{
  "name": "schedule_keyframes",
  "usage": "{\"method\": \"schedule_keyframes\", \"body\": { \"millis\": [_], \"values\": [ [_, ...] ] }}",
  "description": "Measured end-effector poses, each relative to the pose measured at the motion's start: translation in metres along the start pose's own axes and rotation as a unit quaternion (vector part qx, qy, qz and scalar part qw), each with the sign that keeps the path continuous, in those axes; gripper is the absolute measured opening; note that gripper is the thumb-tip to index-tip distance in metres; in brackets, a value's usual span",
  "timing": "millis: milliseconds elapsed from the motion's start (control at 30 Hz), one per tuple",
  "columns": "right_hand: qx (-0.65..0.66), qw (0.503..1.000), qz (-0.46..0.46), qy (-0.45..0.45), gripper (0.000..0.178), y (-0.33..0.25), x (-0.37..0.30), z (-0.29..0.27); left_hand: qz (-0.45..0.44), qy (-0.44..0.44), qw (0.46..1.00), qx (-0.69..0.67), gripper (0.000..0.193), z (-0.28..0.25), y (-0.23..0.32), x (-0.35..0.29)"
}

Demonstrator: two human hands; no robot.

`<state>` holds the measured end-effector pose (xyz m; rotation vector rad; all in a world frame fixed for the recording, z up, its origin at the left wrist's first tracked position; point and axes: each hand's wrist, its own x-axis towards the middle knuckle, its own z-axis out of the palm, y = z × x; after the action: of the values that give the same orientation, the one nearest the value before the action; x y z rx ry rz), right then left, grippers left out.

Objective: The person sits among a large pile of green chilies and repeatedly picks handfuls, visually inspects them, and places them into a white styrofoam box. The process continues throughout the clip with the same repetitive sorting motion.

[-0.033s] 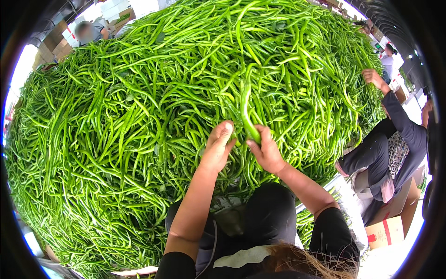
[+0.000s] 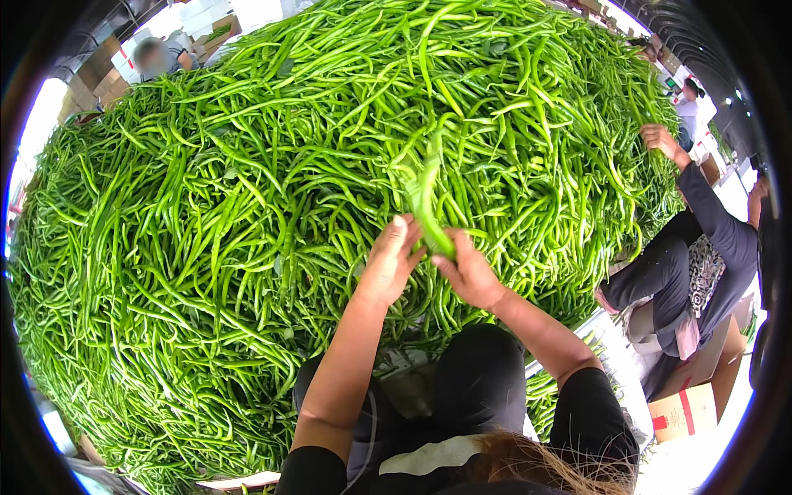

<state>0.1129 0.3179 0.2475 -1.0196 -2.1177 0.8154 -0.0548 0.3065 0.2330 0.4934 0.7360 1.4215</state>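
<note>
A long, pale green chili pepper (image 2: 428, 194) points up and away, its near end pinched by the thumb and fingers of my right hand (image 2: 472, 271). Beside it, my left hand (image 2: 390, 262) is closed with its thumb raised. Blurred green peppers rise from behind the left fingers, and those fingertips are partly hidden. The two hands almost meet around the lower part of the long pepper. Beneath and beyond them spreads a huge heap of green chili peppers (image 2: 247, 206).
At right, a co-worker in dark clothes sits with a hand (image 2: 662, 140) reaching onto the heap. Behind my right arm stand a cardboard box (image 2: 685, 411) and a pale container holding peppers (image 2: 542, 400). Another person (image 2: 157, 59) is beyond the heap at far left.
The long pepper has swung left in my right hand, toward my left hand. My right hand has shifted slightly left; my left hand stays nearly in place.
</note>
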Motion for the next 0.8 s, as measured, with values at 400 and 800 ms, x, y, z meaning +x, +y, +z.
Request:
{"method": "schedule_keyframes", "body": {
  "millis": [400, 800],
  "values": [
    [0.409, 0.881, 0.096, -0.218, 0.027, -0.013, 0.0, 0.03, 0.058, -0.102, 0.989, -0.086, 0.049, 0.005, 0.019, -0.015],
    [0.029, 0.953, -0.049, -0.296, 0.045, -0.017, -0.005, 0.018, -0.007, -0.101, 0.963, -0.249, 0.028, -0.007, 0.05, -0.063]
  ]
}}
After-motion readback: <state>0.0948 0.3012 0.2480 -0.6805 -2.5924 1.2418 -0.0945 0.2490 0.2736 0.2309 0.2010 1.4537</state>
